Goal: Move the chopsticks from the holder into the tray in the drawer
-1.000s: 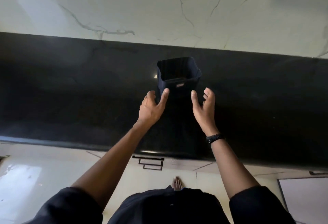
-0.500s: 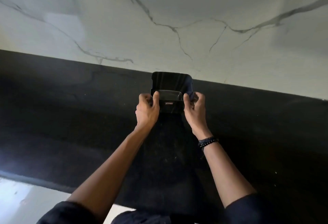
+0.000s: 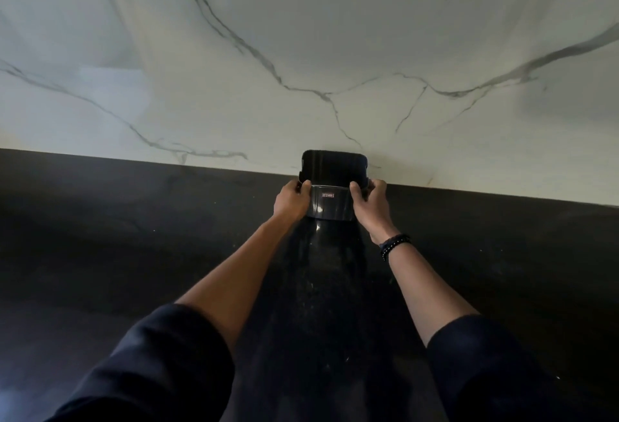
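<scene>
Black and glossy, the holder (image 3: 333,204) is seen standing at the very back of the countertop (image 3: 134,254). Its rear side is set against or just short of the wall (image 3: 301,36); which of the two cannot be told. Its open mouth is presented to the camera, and the ribbed inside is so dark that nothing in it can be made out. A small pale label (image 3: 328,195) is carried on the near face, just under the rim.

The holder is gripped from both sides. The left hand (image 3: 290,200) is curled round the left edge, with the left thumb (image 3: 305,184) laid on the near left corner of the rim and the other fingers hidden behind the side wall. The right hand (image 3: 371,202) is closed on the right edge in the same manner, with the right thumb (image 3: 354,187) pressed on the near right corner and the knuckles bent round the side. The label is left uncovered between the two thumbs.

A dark beaded bracelet (image 3: 395,245) is worn on the right wrist. Both bare forearms are stretched forward over the countertop, and a dark left sleeve (image 3: 160,364) and right sleeve (image 3: 485,371) are seen near the lower edge of the view. The countertop is black and polished. A dim reflection of the holder is shown in it between the forearms, and a few pale specks are scattered over it. The wall behind is white marble crossed by thin grey veins.
</scene>
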